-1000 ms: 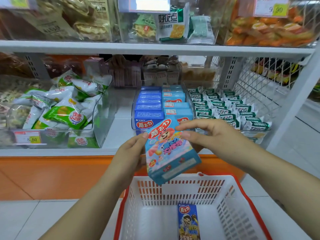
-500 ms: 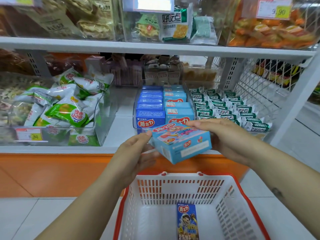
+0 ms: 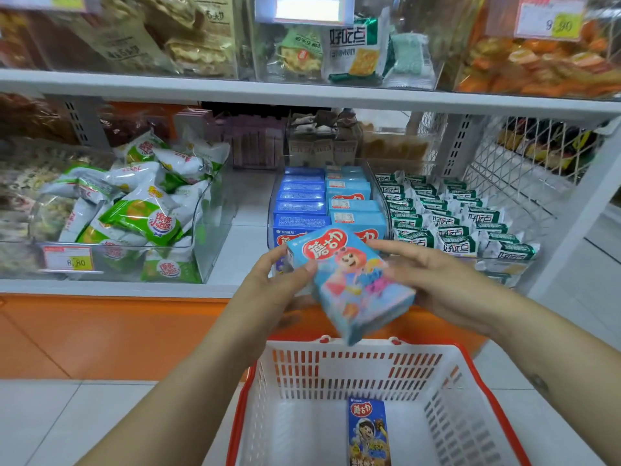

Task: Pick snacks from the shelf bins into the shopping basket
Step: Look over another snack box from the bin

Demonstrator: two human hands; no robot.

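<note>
A light blue snack box [image 3: 349, 284] with a red logo and a cartoon figure is held in the air just above the far rim of the white basket [image 3: 336, 371] with red trim. My left hand [image 3: 279, 290] grips its left edge with thumb on the front. My right hand [image 3: 426, 280] holds its right side, fingers along the top corner. A dark blue snack box [image 3: 368, 432] lies flat on the basket floor. Behind the hands, a clear shelf bin [image 3: 272, 196] holds several more blue boxes [image 3: 302, 210].
A clear bin of green-and-white snack bags [image 3: 141, 216] stands at left with a price tag [image 3: 69, 260]. Rows of green-and-white packets [image 3: 450, 223] lie at right beside a wire mesh divider [image 3: 510, 176]. An upper shelf [image 3: 302, 92] carries more bins. The shelf base is orange [image 3: 100, 334].
The light blue box has been turned between both hands: upright at first, then tipped flat, now tilted with its front face toward me and lower, nearer the basket rim.
</note>
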